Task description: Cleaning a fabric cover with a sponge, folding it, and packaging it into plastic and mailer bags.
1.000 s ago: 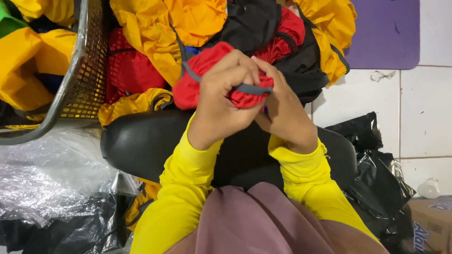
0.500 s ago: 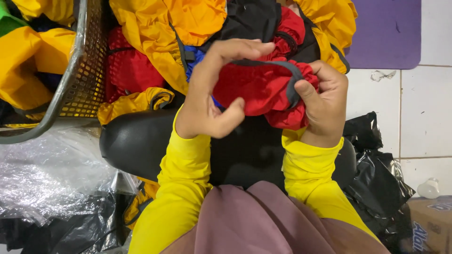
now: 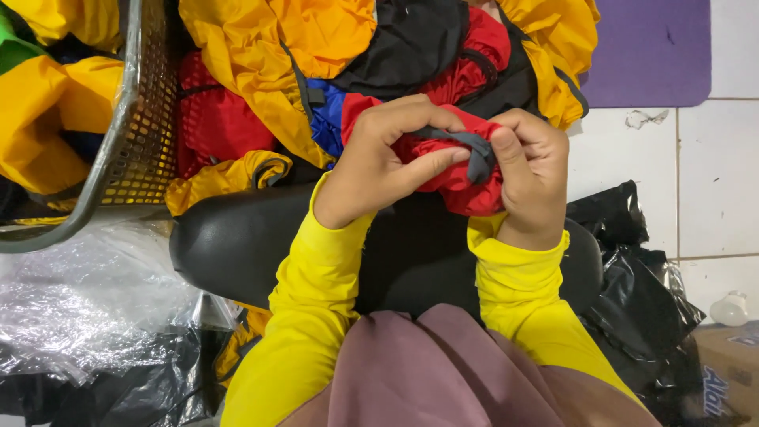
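Fingertips of the right hand pinched a grey strap, thumb pressed down on its looped end, fingers curled tight around it. The left hand clamped the other side, index finger stretched along the red fabric bundle, thumb side hidden under the cloth. Both hands were closed on the same bundle, which sat bunched between them just above the black seat cushion.

Risks, judged from this frame only: the grey strap was held by a small pinch, so it could slip out if the slick fabric shifted. The bundle looked loosely compressed and might spring open if either grip eased. A blue panel touched the red fabric on the left side; it was unclear whether it was the same garment, so tugging could drag it along.

Further out, the heap of yellow jackets and the black garment lay right behind the hands, near enough for a loose end to snag. A wire basket stood to the left, clear plastic wrap below it, black plastic bags to the right, purple mat on the tiled floor.
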